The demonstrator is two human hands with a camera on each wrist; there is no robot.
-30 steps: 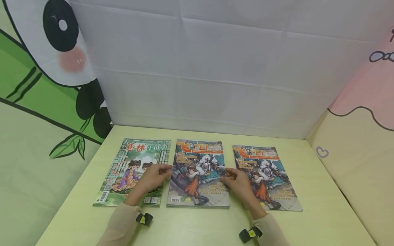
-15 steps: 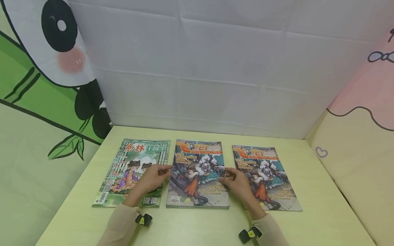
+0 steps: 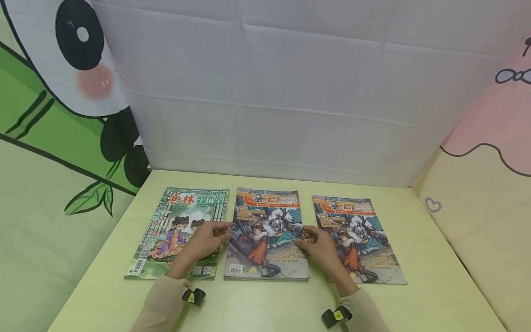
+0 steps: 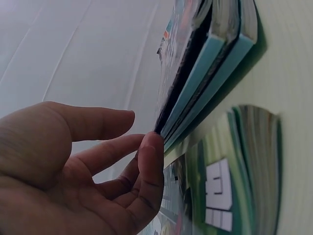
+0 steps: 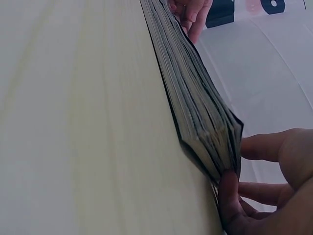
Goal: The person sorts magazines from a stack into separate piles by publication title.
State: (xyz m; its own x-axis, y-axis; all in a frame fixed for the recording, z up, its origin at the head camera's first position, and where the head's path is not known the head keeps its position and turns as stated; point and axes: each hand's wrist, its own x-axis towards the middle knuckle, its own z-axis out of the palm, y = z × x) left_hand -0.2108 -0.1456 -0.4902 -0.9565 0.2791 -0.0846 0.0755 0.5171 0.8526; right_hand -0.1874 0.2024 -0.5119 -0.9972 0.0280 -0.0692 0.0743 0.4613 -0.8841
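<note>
A stack of magazines [image 3: 263,240] with an orange-titled cover lies in the middle of the table. At its left edge are the fingers of my left hand [image 3: 205,240]; the left wrist view shows this hand [image 4: 98,176] with fingertips touching the light-blue spines [image 4: 210,63] and the thumb apart from them. My right hand [image 3: 322,246] touches the stack's right edge. In the right wrist view, this hand [image 5: 269,191] has a fingertip against the page edges [image 5: 195,98] and the thumb at the top cover's edge.
A green magazine [image 3: 170,240] lies at the left, partly under my left forearm. Another orange-titled magazine [image 3: 369,230] lies at the right, partly behind my right hand. A white curtain [image 3: 269,115] hangs behind the pale yellow table [image 3: 265,309].
</note>
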